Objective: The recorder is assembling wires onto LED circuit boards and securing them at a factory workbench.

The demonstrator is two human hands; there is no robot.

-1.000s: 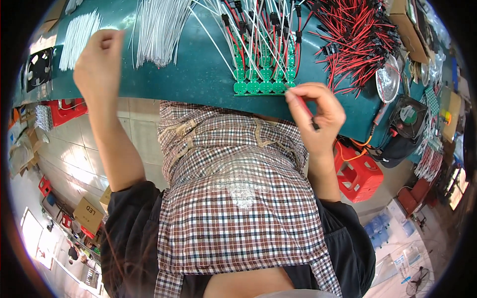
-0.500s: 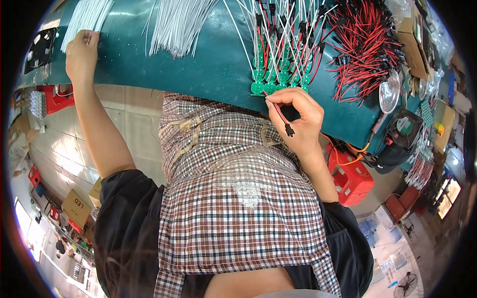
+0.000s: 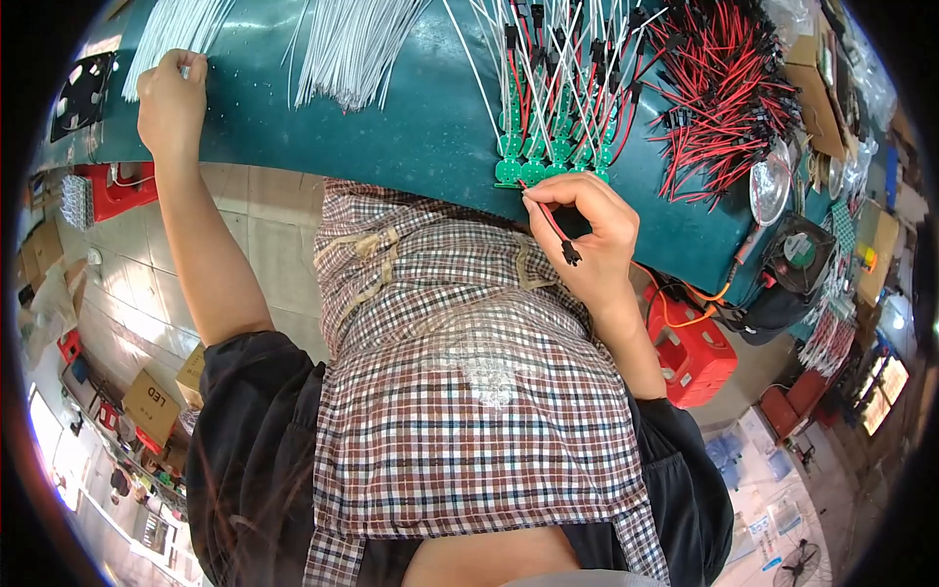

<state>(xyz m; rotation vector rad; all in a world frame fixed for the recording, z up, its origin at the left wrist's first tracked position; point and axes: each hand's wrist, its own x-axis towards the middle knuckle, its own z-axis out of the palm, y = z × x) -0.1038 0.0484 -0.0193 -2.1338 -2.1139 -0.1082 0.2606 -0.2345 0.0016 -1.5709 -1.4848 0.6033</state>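
Note:
Up at the far left, my left hand is closed in a pinch at the near ends of a bundle of white wires. Its fingertips hide whether a wire is between them. By the table's near edge, my right hand pinches a red-and-black wire lead, whose black plug hangs below the fingers. Just beyond the right fingertips lie rows of round green circuit boards, with white wires and red-and-black leads rising from them. A second bundle of white wires lies between my hands.
A heap of red-and-black leads covers the right of the green table. Beside it are a clear dish, a tool with an orange cord and a small fan. A red stool stands below.
My left hand has shifted slightly right and farther away along the white wires, still pinched. The right hand keeps its place with the lead in it.

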